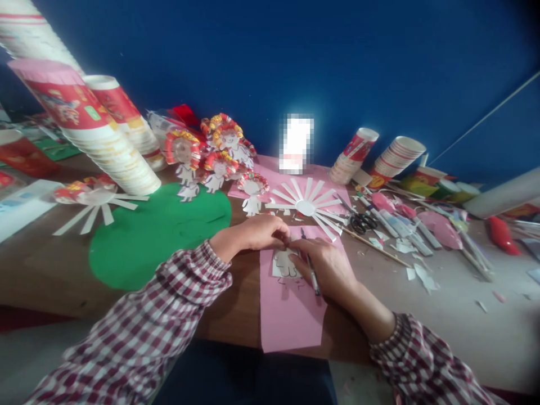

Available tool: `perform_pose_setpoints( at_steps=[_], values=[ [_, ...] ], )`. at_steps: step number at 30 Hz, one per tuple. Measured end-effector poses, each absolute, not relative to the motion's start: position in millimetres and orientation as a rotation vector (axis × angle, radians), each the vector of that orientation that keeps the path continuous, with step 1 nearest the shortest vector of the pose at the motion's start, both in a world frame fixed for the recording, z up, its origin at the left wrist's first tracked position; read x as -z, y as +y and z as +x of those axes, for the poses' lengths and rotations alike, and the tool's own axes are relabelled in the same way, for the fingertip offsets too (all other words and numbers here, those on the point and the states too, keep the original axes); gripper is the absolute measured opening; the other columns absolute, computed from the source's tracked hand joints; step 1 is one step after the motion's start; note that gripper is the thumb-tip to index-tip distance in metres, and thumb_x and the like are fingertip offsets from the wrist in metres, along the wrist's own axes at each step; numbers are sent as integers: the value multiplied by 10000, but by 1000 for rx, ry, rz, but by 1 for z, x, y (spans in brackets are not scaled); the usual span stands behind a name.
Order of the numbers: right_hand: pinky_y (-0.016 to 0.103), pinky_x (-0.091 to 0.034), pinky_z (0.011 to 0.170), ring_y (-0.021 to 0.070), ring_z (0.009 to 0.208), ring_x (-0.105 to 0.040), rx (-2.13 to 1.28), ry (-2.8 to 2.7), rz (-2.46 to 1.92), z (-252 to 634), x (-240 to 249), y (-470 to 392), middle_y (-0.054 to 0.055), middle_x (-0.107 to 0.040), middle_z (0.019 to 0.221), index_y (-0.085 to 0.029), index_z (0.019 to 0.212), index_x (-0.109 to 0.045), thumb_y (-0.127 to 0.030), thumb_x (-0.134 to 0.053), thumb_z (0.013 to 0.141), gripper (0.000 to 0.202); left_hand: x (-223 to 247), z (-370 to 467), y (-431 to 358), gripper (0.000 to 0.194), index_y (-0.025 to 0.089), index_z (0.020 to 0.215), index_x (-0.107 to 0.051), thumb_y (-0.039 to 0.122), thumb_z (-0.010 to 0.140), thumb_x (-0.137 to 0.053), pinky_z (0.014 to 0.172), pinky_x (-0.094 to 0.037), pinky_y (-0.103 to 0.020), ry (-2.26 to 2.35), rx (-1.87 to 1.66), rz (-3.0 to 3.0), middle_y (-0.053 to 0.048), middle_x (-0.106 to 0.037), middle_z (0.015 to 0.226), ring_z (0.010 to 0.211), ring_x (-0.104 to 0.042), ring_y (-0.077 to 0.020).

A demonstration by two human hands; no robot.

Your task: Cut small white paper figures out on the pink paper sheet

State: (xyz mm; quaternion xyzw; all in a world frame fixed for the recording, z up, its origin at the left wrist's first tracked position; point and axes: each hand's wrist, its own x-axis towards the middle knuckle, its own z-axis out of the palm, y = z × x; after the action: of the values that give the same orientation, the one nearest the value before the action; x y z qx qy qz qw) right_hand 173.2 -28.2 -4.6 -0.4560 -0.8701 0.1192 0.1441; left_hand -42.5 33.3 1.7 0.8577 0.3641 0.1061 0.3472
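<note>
Just below the frame's centre, we had a white paper figure (286, 265) lying on a pink sheet (291, 323). Our left hand (264, 232) curled its fingers at the figure's top edge; we could not tell whether they pinched anything. Our right hand (325, 263) sat beside it, fingers closed around a slanting pen (313, 274). We had green paper (160, 242) at centre left and black scissors (360, 223) right of centre.
</note>
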Motion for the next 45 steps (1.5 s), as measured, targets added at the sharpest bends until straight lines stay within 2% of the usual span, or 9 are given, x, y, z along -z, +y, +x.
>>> perform_pose_setpoints(
  at_steps=[8, 14, 20, 26, 30, 33, 38, 42, 45],
  values=[
    [288, -443, 712, 200, 773, -640, -374, -2476, -1301, 172, 6, -28, 50, -721, 902, -240, 1164, -679, -296, -611, 910, 269, 0, -43, 34, 114, 223, 899, -758, 200, 796, -714, 695, -418, -226, 939, -281, 2270, -6, -720, 890, 779, -634, -130],
    [254, -454, 652, 146, 653, -610, -579, -2310, -1255, 180, 2, -25, 2, -685, 765, -224, 1159, -678, -250, -598, 892, 280, -2, -42, 32, 121, 211, 906, -763, 193, 824, -676, 719, -434, -226, 877, -307, 2243, -21, -747, 905, 815, -658, -141],
    [237, -492, 648, 125, 679, -631, -747, -2047, -1248, 182, -17, -38, 7, -691, 813, -222, 1272, -593, -251, -439, 983, 328, -6, -41, 33, 115, 213, 870, -773, 236, 779, -707, 636, -390, -234, 996, -195, 2237, -18, -724, 856, 742, -628, -145],
    [240, -500, 663, 121, 674, -633, -895, -2089, -1111, 171, -19, -50, -5, -675, 755, -226, 1273, -571, -281, -444, 1006, 300, -8, -41, 33, 122, 202, 873, -761, 248, 777, -700, 642, -384, -228, 954, -237, 2213, -12, -716, 835, 761, -622, -153],
    [213, -463, 553, 113, 586, -573, -1015, -1909, -1031, 169, -14, -48, -16, -603, 655, -213, 1080, -680, -378, -454, 1002, 291, -4, -41, 35, 139, 226, 886, -769, 256, 770, -698, 649, -387, -232, 960, -251, 2237, -6, -717, 840, 763, -624, -152],
    [213, -446, 522, 115, 576, -558, -985, -1834, -1110, 163, -8, -45, 2, -623, 672, -190, 899, -710, -365, -524, 957, 262, 0, -41, 36, 134, 233, 874, -776, 280, 775, -698, 649, -392, -238, 954, -236, 2245, -11, -714, 836, 743, -625, -150],
    [233, -471, 554, 133, 607, -599, -881, -1868, -1263, 152, 6, -43, 25, -696, 755, -183, 890, -676, -239, -598, 841, 107, 6, -44, 36, 145, 265, 911, -775, 253, 800, -684, 638, -389, -238, 950, -264, 2294, -12, -713, 866, 740, -625, -145],
    [208, -389, 457, 102, 485, -491, -889, -1816, -1357, 151, 13, -43, -26, -581, 588, -184, 803, -614, -273, -606, 840, 97, 6, -44, 36, 166, 272, 914, -776, 199, 799, -680, 636, -389, -227, 967, -244, 2309, -7, -712, 891, 752, -626, -139],
    [205, -368, 451, 97, 480, -472, -923, -1801, -1356, 151, 14, -44, -34, -549, 564, -183, 777, -599, -296, -599, 861, 141, 5, -42, 36, 145, 265, 902, -777, 203, 799, -694, 643, -393, -224, 982, -237, 2301, -6, -715, 887, 762, -629, -142]
  ],
)
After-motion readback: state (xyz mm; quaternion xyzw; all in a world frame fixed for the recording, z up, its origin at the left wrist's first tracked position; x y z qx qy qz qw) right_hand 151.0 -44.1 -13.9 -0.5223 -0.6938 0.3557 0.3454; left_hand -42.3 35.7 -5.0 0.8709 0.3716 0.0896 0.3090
